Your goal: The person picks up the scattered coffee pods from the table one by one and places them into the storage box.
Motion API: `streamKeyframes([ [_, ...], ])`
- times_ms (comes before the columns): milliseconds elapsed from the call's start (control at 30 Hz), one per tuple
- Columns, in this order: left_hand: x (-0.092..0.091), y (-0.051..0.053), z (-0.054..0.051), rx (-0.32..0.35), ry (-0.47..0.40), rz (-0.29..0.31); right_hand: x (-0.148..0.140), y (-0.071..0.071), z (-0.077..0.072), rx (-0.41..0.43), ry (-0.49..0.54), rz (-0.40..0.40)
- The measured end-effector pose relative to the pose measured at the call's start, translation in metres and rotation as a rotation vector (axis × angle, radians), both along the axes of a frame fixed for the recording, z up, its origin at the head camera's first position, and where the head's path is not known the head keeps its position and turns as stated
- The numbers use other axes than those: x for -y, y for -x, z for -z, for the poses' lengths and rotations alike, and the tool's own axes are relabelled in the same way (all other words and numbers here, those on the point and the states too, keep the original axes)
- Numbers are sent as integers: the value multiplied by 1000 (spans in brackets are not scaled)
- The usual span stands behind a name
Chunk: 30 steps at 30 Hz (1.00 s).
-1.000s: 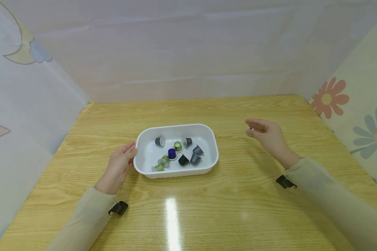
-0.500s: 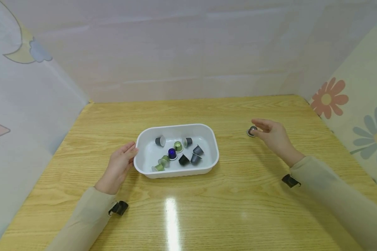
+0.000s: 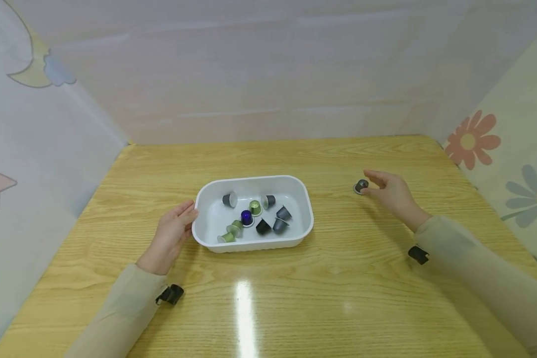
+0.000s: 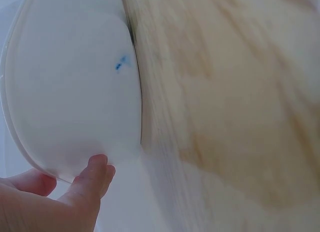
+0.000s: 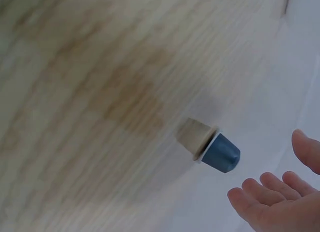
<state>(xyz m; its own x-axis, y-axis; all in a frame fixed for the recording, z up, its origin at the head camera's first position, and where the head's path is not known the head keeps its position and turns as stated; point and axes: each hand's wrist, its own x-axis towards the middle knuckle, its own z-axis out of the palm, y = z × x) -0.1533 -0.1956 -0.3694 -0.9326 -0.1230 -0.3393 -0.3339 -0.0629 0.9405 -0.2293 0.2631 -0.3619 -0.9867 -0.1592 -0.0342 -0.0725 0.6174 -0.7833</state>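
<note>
At the left end of the white plastic tray (image 3: 257, 247), my left hand (image 3: 167, 237) grips the rim between thumb and fingers. The left wrist view shows the fingertips (image 4: 97, 162) against the tray's outer wall. Inside lie several coffee capsules: a blue one (image 3: 246, 217), a black one (image 3: 263, 226), green ones (image 3: 255, 207) and grey ones (image 3: 284, 213). To the right, a dark grey capsule (image 3: 361, 186) stands upside down on its rim on the table. Beside it is my right hand (image 3: 394, 195), fingers and thumb spread; the right wrist view shows a gap between hand and capsule (image 5: 221, 153).
The wooden table (image 3: 331, 278) has a bright light reflection near its front. A pale hanging sheet (image 3: 268, 89) closes off the back, with printed sheets on both sides.
My right hand has let go of the grey capsule, leaving it standing on the table, and has drawn back slightly to the right. The left hand and tray have stayed in place.
</note>
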Motion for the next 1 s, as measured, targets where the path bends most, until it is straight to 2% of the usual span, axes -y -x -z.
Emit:
streamKeyframes([
  [167, 0, 0, -1, -8, -1, 0, -4, 5, 5, 34, 6, 1],
  [433, -1, 0, -1, -7, 1, 6, -10, 15, 12, 114, 91, -5],
  [733, -1, 0, -2, -8, 2, 0, -14, 28, 19, 161, 52, 11],
  [1000, -2, -1, -3, 6, -6, -1, -13, 34, 21, 188, 65, 30],
])
